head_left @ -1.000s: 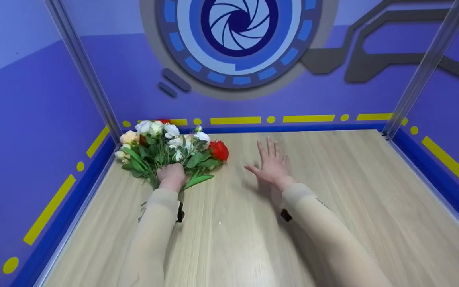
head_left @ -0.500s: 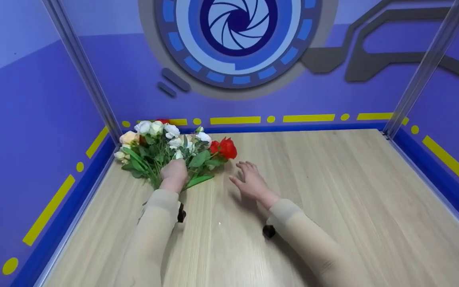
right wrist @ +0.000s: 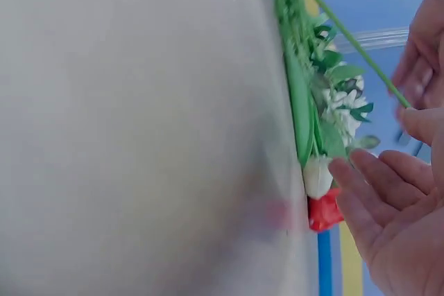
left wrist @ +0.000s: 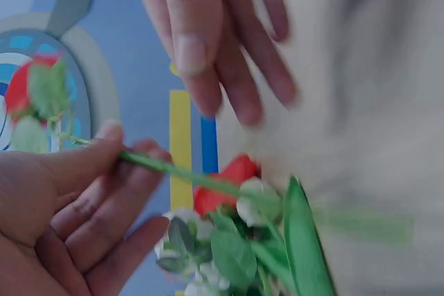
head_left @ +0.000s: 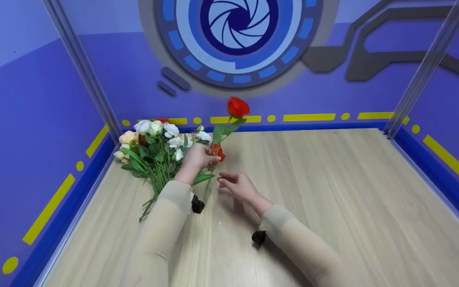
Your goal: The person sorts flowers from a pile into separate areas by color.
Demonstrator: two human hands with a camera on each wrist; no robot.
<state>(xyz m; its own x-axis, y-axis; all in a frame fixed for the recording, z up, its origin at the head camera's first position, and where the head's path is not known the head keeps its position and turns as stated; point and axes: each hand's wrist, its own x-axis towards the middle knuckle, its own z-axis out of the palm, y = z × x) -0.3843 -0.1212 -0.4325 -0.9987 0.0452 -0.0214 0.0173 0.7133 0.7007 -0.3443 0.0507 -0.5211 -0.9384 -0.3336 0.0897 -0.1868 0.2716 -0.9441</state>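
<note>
Over the right-hand side of the flower pile, the red rose (head_left: 238,107) is up on show, its bloom against the back wall (head_left: 293,92) in the head view, its green stem (left wrist: 180,172) leaning and its leaves (head_left: 224,130) spread just under the head. And it's the left hand (head_left: 198,158) that has it, pinching that stem between thumb and fingers, the lower end running out past the grip. Close by comes the right hand (head_left: 240,186), relaxed, fingers loosely bent around nothing, near the stem but apart from it in the left wrist view. Right beneath the action sits a second red bloom (head_left: 218,152), partly covered by the left hand, with a white bud (right wrist: 318,176) next to it and a long green leaf (head_left: 204,178) lying at the edge. Further left, the flower pile (head_left: 155,159) rests on the wooden tabletop (head_left: 353,179): white roses (head_left: 150,127) along the top, a peach rose (head_left: 128,138) at the far side, bare stems fanning down toward the person. Two pale sleeves (head_left: 313,247) reach in from below, a black device (head_left: 198,205) at the left wrist and another at the right. Around it all, blue-purple panels meet at metal posts (head_left: 79,63), yellow dashes (head_left: 308,118) run low along the back, and a big round emblem (head_left: 235,73) sits above.
</note>
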